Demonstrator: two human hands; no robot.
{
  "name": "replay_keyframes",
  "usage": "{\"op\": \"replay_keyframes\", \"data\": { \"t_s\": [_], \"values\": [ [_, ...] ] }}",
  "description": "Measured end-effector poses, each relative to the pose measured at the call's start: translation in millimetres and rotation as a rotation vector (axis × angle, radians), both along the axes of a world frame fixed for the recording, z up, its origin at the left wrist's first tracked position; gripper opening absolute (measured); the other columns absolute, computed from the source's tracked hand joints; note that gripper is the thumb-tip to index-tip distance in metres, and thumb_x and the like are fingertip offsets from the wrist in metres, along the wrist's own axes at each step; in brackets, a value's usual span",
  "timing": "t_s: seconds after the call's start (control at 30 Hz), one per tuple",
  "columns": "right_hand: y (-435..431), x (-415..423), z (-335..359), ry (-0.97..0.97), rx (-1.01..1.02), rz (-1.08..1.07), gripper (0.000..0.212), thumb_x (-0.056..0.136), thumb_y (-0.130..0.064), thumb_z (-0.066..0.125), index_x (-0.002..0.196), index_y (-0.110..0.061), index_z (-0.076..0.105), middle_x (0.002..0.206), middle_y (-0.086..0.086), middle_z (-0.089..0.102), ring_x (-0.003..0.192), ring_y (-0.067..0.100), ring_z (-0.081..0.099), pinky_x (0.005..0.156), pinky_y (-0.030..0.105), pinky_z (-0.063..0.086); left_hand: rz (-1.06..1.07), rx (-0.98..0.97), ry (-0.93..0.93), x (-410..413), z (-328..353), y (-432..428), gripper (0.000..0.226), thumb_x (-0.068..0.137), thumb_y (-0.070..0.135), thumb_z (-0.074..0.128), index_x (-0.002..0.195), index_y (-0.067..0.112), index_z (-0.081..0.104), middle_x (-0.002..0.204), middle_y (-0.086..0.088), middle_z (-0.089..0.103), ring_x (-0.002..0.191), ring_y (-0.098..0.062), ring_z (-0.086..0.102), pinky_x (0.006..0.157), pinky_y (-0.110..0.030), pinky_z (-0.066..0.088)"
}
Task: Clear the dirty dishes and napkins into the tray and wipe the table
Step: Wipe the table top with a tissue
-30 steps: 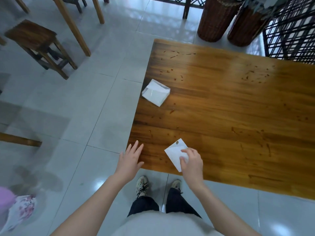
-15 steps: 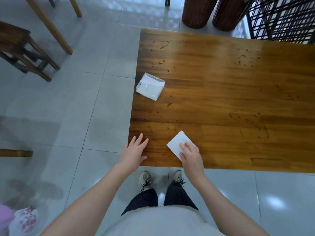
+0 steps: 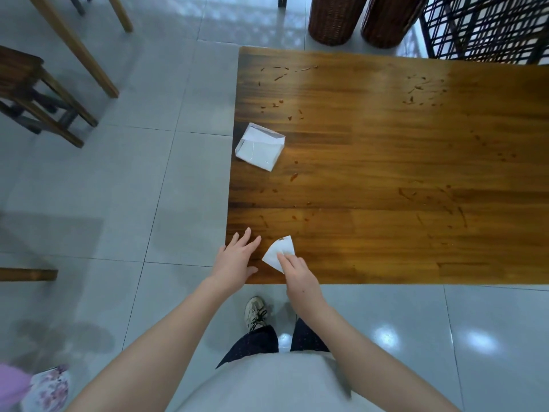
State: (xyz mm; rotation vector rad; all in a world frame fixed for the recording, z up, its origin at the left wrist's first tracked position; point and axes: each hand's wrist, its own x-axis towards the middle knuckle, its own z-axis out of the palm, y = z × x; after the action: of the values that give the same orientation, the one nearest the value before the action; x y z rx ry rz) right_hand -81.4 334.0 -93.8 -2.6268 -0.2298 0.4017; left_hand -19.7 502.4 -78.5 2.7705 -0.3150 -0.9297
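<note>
Grey glossy floor tiles (image 3: 118, 203) surround a brown varnished wooden table (image 3: 386, 173), seen from its near long edge.

Item 1: a white folded paper napkin (image 3: 278, 251) lies on the table close to the near edge, a little in from the near left corner. A brown stain shows at its far tip.

Item 2: the right hand (image 3: 297, 273) has its fingers bent down onto the near part of that napkin, fingertips gripping the paper; the wrist crosses the near edge.

Item 3: the left hand (image 3: 233, 263) rests flat at the near left corner, fingers straight and spread, holding nothing, just beside the napkin and not touching it.

Item 4: a white folded paper tray (image 3: 260, 147), open side up, sits against the left edge about midway along it, well apart from both hands.

Item 5: small reddish-brown food scraps (image 3: 294, 176) are scattered over the table, thicker toward the far edge.

Surroundings: two dark brown wicker baskets (image 3: 332, 19) and a black metal lattice frame (image 3: 487, 25) stand beyond the far edge; a dark wooden stool (image 3: 26, 84) stands on the floor off the left edge.
</note>
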Motion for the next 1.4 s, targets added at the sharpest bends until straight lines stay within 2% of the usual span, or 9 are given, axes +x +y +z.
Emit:
{"op": "replay_keyframes", "data": {
  "t_s": [0.13,0.2,0.3,0.37,0.47,0.67,0.97,1.27,1.4],
  "values": [
    [-7,9,0,-0.033,-0.083,0.082,0.046,0.077,0.014,0.062,0.119,-0.004,0.057,0.096,0.007,0.055,0.078,0.016,0.046,0.056,0.024,0.035,-0.010,-0.002,0.006,0,1,1,0.076,0.094,0.031,0.060,0.154,0.030,0.014,0.163,0.002,0.001,0.149,-0.027,0.007,0.116,-0.043,0.023],
    [-12,14,-1,-0.055,-0.098,0.093,0.025,0.080,0.011,0.059,0.099,-0.004,0.062,0.083,0.003,0.049,0.072,0.015,0.040,0.056,0.023,0.026,-0.019,-0.012,0.020,2,1,3,0.078,0.093,0.030,0.062,0.154,0.031,0.013,0.163,0.003,0.000,0.149,-0.026,0.006,0.116,-0.044,0.024],
    [-25,23,-1,-0.040,-0.051,0.005,0.011,0.088,0.007,0.055,0.084,0.002,0.064,0.081,0.003,0.049,0.073,0.016,0.043,0.056,0.026,0.034,-0.055,-0.024,0.045,3,2,8,0.083,0.091,0.029,0.065,0.154,0.031,0.011,0.163,0.003,-0.002,0.149,-0.026,0.005,0.116,-0.044,0.022],
    [-38,29,1,-0.025,-0.026,-0.082,0.013,0.089,0.007,0.055,0.080,0.005,0.065,0.087,0.006,0.054,0.078,0.019,0.049,0.063,0.034,0.047,-0.079,-0.022,0.056,5,3,11,0.086,0.090,0.029,0.066,0.154,0.031,0.008,0.162,0.002,-0.003,0.149,-0.026,0.005,0.117,-0.044,0.020],
    [-59,39,5,0.020,0.070,-0.312,0.023,0.093,-0.001,0.050,0.073,0.004,0.060,0.089,0.003,0.053,0.076,0.020,0.052,0.065,0.035,0.048,-0.094,-0.036,0.063,6,3,15,0.091,0.089,0.029,0.068,0.155,0.027,0.005,0.162,0.003,-0.002,0.149,-0.023,0.005,0.119,-0.040,0.020],
    [-62,50,7,-0.005,0.119,-0.399,0.016,0.093,-0.001,0.053,0.097,0.005,0.067,0.103,0.006,0.059,0.086,0.020,0.056,0.077,0.034,0.048,-0.075,-0.035,0.030,7,3,21,0.092,0.090,0.032,0.065,0.155,0.020,0.002,0.162,0.002,-0.002,0.149,-0.018,0.007,0.121,-0.035,0.014],
    [-14,55,0,-0.004,0.157,-0.271,0.019,0.097,-0.005,0.048,0.084,0.000,0.061,0.098,-0.005,0.047,0.077,0.014,0.050,0.066,0.026,0.040,-0.055,0.070,0.040,0,0,43,0.091,0.091,0.042,0.061,0.155,0.020,0.000,0.162,0.003,-0.006,0.149,-0.018,0.003,0.120,-0.039,0.011],
    [8,75,1,-0.116,0.104,0.009,0.016,0.088,0.004,0.057,0.095,0.003,0.071,0.093,0.014,0.068,0.082,0.030,0.054,0.070,0.045,0.049,0.037,0.009,0.064,-9,-1,53,0.091,0.089,0.041,0.063,0.154,0.028,0.001,0.162,0.009,-0.006,0.149,-0.017,0.005,0.119,-0.042,0.013],
    [-29,97,-1,-0.147,-0.008,-0.183,0.013,0.090,-0.005,0.059,0.093,-0.002,0.072,0.095,0.010,0.069,0.085,0.028,0.054,0.073,0.042,0.049,0.060,-0.006,0.085,-8,-1,53,0.092,0.088,0.040,0.065,0.154,0.031,0.001,0.161,0.013,-0.006,0.149,-0.016,0.006,0.119,-0.043,0.014]
  ]
}}
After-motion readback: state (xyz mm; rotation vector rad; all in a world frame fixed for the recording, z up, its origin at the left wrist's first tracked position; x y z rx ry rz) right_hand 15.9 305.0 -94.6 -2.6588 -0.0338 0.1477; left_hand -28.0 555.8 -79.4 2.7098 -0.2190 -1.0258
